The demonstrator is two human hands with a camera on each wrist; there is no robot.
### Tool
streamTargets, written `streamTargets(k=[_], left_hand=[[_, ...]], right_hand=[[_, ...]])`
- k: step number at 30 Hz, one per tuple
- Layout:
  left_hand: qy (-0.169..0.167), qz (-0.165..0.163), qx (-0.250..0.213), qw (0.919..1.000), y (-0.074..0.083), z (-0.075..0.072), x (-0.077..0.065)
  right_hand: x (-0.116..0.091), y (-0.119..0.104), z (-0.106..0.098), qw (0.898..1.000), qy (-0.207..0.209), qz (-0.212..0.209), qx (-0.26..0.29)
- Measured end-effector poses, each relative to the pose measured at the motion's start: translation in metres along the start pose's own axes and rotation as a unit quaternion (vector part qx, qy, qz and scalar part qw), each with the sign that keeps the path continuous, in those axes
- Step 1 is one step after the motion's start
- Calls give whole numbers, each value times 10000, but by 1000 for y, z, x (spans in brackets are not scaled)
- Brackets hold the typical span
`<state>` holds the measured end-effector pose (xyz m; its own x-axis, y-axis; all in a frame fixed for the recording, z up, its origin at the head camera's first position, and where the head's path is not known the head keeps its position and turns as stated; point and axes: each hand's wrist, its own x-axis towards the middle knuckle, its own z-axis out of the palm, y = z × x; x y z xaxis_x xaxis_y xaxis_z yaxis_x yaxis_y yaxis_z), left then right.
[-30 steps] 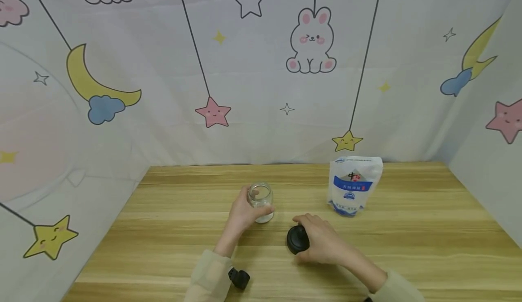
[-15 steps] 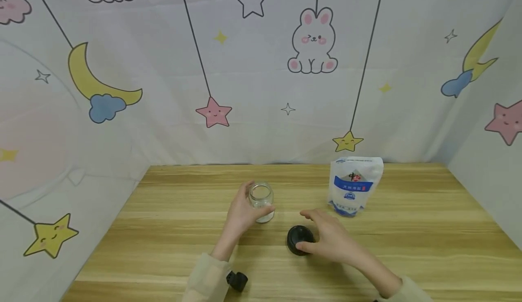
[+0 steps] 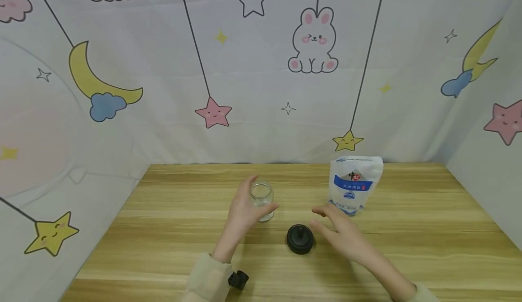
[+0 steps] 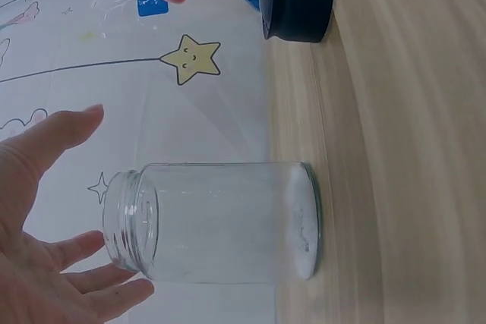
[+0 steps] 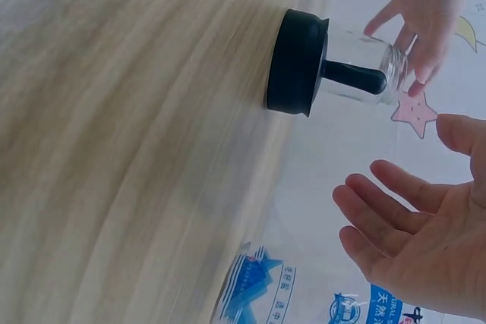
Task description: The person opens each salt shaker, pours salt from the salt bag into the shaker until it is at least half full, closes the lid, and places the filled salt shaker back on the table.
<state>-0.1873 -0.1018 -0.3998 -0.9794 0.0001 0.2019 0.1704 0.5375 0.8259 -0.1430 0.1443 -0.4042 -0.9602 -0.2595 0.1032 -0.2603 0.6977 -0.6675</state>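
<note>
A clear glass jar (image 3: 262,198) stands upright, with a thin layer of white grains (image 4: 305,221) at its bottom. My left hand (image 3: 244,209) is spread around the jar's upper part; in the left wrist view the thumb is clear of the glass, while the fingers are close to the rim and I cannot tell whether they touch. A black lid (image 3: 300,239) lies on the table with its stick-like knob (image 5: 355,77) pointing up. To the right of it, my right hand (image 3: 346,236) hovers with relaxed fingers, holding nothing.
A white and blue stand-up pouch (image 3: 354,186) stands at the back right of the wooden table (image 3: 163,229). Behind the table hangs a curtain (image 3: 253,66) printed with cartoons. Near the left sleeve is a small black device (image 3: 238,280).
My right hand has let go of the lid and drawn away to the right. The left hand has loosened and risen slightly around the jar. Jar, lid and pouch stay in place.
</note>
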Motion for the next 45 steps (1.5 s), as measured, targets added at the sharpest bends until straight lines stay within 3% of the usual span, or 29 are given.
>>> streamTargets(k=[5,11,21,30,39,45], left_hand=[[277,276,362,9986,2,0,1],[318,460,578,9968,9,-1,0],[526,1071,828,9894,20,2,-2],[695,1438,845,9835,29,3,-5],[811,1845,647,9773,42,15,-7],[609,1864,510,9793,49,22,-8]], right_hand=[[-4,1,-6,9999,163,0,-53],[-8,7,-13,9990,437,-8,-74],[-15,22,-27,9961,870,-136,-40],[-18,35,-39,9940,1079,132,142],[-21,45,-50,9916,1143,529,286],[-20,51,-55,9883,1272,800,255]])
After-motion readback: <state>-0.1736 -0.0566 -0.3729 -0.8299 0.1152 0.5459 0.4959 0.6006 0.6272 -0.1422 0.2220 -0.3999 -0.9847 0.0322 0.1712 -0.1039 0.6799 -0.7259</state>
